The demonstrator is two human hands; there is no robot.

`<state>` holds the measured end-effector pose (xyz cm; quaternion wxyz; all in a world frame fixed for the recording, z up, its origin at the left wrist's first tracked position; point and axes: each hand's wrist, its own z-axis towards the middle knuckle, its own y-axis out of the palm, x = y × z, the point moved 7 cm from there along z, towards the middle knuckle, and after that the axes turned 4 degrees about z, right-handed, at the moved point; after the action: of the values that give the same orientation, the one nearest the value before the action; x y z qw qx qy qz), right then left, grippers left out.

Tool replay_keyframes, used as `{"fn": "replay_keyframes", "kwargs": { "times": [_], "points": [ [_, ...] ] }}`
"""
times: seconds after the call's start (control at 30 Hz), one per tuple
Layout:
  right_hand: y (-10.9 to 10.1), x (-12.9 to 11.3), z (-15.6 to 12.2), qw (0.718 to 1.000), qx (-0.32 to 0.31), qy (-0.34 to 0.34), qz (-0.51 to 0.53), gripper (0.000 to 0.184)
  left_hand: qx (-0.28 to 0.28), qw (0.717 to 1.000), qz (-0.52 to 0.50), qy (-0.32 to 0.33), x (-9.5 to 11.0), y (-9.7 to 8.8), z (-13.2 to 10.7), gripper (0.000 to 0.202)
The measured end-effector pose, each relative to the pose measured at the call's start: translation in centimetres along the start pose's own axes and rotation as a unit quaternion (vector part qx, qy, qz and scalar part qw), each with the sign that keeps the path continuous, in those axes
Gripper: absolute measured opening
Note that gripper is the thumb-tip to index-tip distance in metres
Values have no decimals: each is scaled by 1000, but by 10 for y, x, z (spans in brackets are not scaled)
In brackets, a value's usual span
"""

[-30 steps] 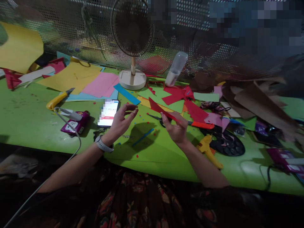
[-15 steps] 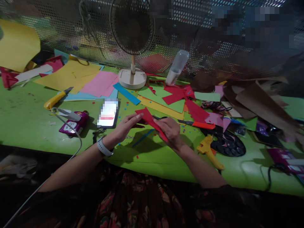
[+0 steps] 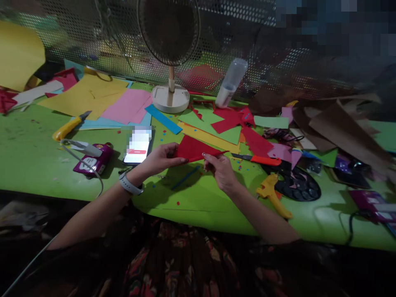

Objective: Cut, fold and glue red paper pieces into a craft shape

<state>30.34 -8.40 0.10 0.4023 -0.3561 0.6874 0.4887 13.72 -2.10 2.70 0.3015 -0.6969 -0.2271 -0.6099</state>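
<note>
A piece of red paper (image 3: 194,147) is held between both hands above the green table (image 3: 198,208), its face tilted toward me and its right end narrowing to a point. My left hand (image 3: 163,159) pinches its left end, thumb along the lower edge. My right hand (image 3: 219,167) grips the lower edge nearer the pointed end between thumb and fingers. Under the hands lies a thin blue strip (image 3: 185,178). Just right of the paper's tip rests an orange-handled craft knife (image 3: 264,160).
A phone (image 3: 137,144), a purple power adapter (image 3: 94,161) and a yellow cutter (image 3: 69,128) lie to the left. Behind stand a fan (image 3: 170,99) and a tilted bottle (image 3: 232,82). On the right are a yellow glue gun (image 3: 274,196), a black palette (image 3: 306,187) and brown paper (image 3: 340,132).
The red paper has turned from a narrow slanted fold to a broader, wider face lying crosswise. My right hand has shifted its grip to the lower edge. The view has moved slightly.
</note>
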Motion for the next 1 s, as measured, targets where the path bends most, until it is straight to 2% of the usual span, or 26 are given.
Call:
{"fn": "replay_keyframes", "kwargs": {
  "times": [0.1, 0.17, 0.2, 0.27, 0.33, 0.37, 0.4, 0.47, 0.53, 0.63, 0.7, 0.73, 0.8, 0.83, 0.9, 0.93, 1.0],
  "points": [
    [-11, -10, 2, 999, 22, -27, 3, 18, -32, 999, -13, -14, -3, 0, 2, 41],
    [-15, -12, 3, 999, 28, -30, -1, 18, -16, 999, 29, -1, -1, -4, 3, 42],
    [-17, -12, 3, 999, 35, -32, -4, 18, 20, 997, 69, 19, 2, -9, 3, 42],
    [-21, -10, 2, 998, 58, -33, 1, 20, 156, 971, 164, 84, 15, -24, -2, 39],
    [-23, -6, -2, 996, 82, -28, 21, 24, 303, 913, 232, 145, 28, -36, -16, 33],
    [-23, -5, -4, 995, 87, -26, 29, 26, 350, 890, 244, 162, 32, -38, -22, 32],
    [-22, -5, -6, 995, 87, -28, 32, 28, 379, 878, 237, 171, 33, -38, -26, 33],
    [-17, -8, -9, 995, 80, -49, 24, 33, 396, 886, 169, 171, 30, -39, -29, 46],
    [-9, -11, -13, 995, 65, -76, 7, 43, 378, 913, 52, 145, 22, -39, -24, 55],
    [6, -11, -17, 994, 28, -100, -25, 52, 259, 957, -121, 51, 5, -22, -4, 49],
    [17, -7, -20, 994, -21, -94, -59, 45, 187, 963, -197, -4, -2, -9, 6, 42],
    [23, -5, -22, 991, -53, -90, -80, 41, 170, 959, -224, -21, -4, -5, 8, 37],
    [29, -6, -27, 979, -110, -98, -139, 35, 164, 949, -265, -43, -7, -5, 12, 29],
    [28, -12, -29, 968, -123, -127, -180, 33, 160, 945, -280, -55, -9, -6, 13, 27],
    [23, -36, -34, 922, -107, -248, -279, 30, 142, 939, -299, -88, -13, -7, 14, 23],
    [22, -51, -38, 881, -89, -326, -333, 30, 127, 938, -305, -107, -15, -7, 14, 22],
    [27, -71, -45, 774, -91, -449, -437, 37, 90, 934, -316, -139, -20, -4, 13, 19]
  ]
}}
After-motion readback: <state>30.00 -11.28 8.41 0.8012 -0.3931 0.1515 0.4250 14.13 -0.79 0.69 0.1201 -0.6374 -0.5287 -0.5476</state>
